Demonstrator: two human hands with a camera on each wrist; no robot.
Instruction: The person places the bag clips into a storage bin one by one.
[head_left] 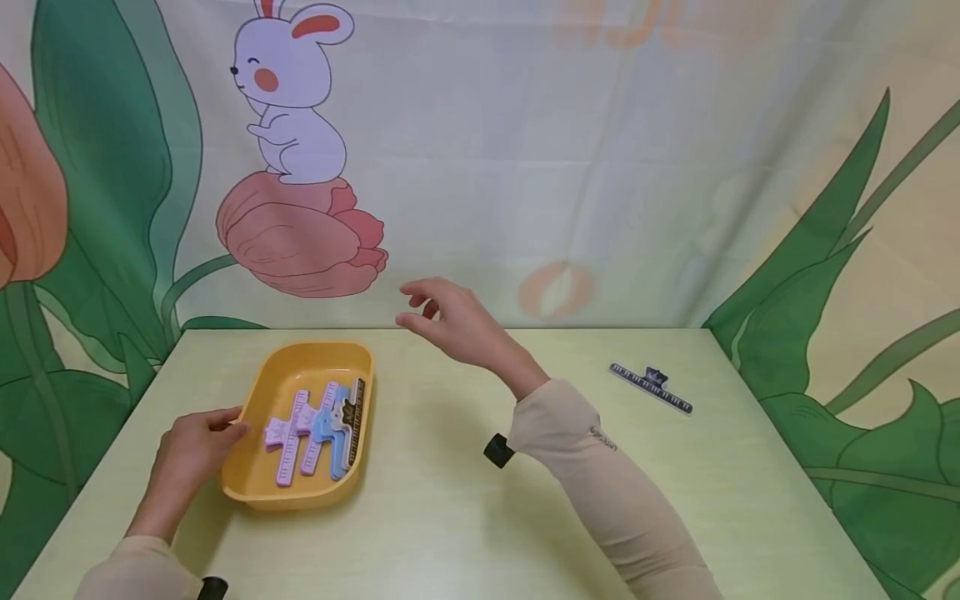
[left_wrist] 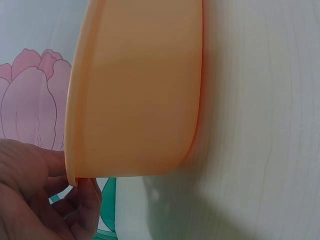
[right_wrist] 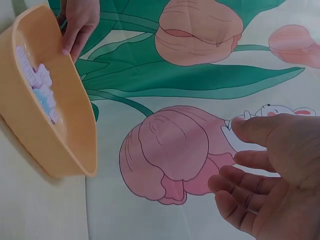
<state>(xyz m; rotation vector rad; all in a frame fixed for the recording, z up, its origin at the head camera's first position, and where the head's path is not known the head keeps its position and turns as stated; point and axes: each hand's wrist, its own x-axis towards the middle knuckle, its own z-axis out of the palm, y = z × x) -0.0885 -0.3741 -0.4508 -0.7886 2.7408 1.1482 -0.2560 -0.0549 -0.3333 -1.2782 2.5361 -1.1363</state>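
Note:
My left hand (head_left: 191,446) pinches the left rim of a yellow plastic tray (head_left: 318,367), thumb above and fingers beneath the lip in the left wrist view. Inside lie several ruler-like clips with piano-key markings: a pink clip (head_left: 288,458), another pink clip (head_left: 311,454), a blue clip (head_left: 340,458) and a black clip (head_left: 355,442), the last ones overlapping along the right wall. My right hand (head_left: 453,325) is raised over the table's back, right of the tray, fingers loosely bent and apart with nothing between them. A dark piano-key clip (head_left: 651,387) lies on the table farther right.
The pale wooden table (head_left: 465,542) ends at a hanging cloth backdrop (head_left: 480,167) printed with a rabbit, tulips and leaves. Black wrist bands (head_left: 498,451) show on both sleeves.

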